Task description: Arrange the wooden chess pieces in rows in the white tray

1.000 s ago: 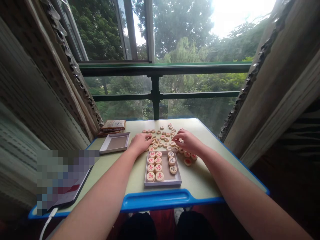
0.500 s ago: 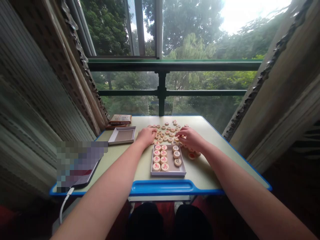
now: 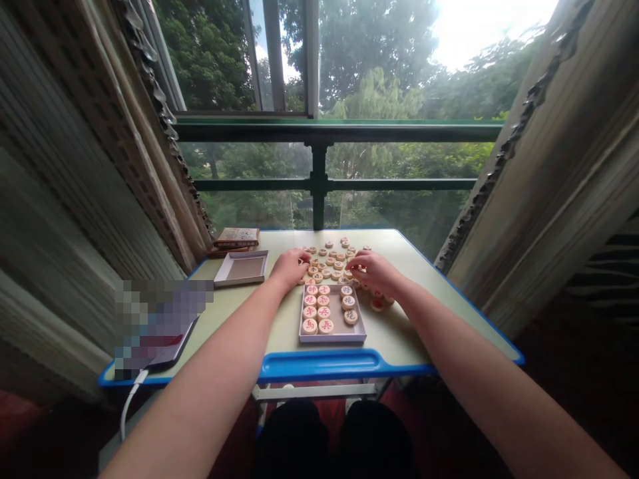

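Round wooden Chinese chess pieces (image 3: 331, 261) with red or dark characters are scattered over the table. In front of them sits a shallow box (image 3: 341, 337) holding red-marked pieces (image 3: 324, 312) in two columns on its left and three dark-marked pieces (image 3: 348, 302) along its right. My left hand (image 3: 291, 267) rests at the left edge of the scattered pieces, fingers curled together. My right hand (image 3: 374, 269) is over the right side of the group, its fingers bent down and pressed close. What either hand's fingertips hold is hidden.
An empty box lid (image 3: 241, 268) lies on the left, with small stacked boxes (image 3: 237, 237) behind it. A blurred tablet or phone (image 3: 164, 339) with a white cable (image 3: 130, 402) lies at the left edge. The table (image 3: 239, 313) has a blue rim tray (image 3: 322, 364) along its front.
The whole view has shifted slightly, so the table appears a little higher and farther left. Both hands stay among the scattered pieces. The pieces inside the box look unchanged.
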Available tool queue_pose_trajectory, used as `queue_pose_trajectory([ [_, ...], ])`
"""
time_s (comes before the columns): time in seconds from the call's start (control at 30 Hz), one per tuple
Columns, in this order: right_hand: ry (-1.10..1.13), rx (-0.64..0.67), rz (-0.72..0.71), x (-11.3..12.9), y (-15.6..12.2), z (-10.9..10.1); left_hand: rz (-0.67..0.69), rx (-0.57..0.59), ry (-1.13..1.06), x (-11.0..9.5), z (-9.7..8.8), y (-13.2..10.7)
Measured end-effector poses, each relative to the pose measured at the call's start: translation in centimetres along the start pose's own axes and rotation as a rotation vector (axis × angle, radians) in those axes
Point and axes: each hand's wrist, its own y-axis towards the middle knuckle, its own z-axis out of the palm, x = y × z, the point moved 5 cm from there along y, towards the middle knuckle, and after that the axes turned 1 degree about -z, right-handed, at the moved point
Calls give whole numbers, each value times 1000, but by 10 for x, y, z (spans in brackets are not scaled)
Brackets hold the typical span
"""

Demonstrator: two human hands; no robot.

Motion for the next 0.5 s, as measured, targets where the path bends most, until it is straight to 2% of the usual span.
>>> queue_pose_trajectory([
  [0.17, -3, 3, -3, 1, 0, 0, 6, -26, -119, -2, 0, 1],
  [0.3, 2, -24, -56, 6, -1, 1, -19, -65, -363, -7, -2, 2],
  [0.5, 36, -91, -172, 18, -4, 4, -96, 75, -812, -25, -2, -4],
])
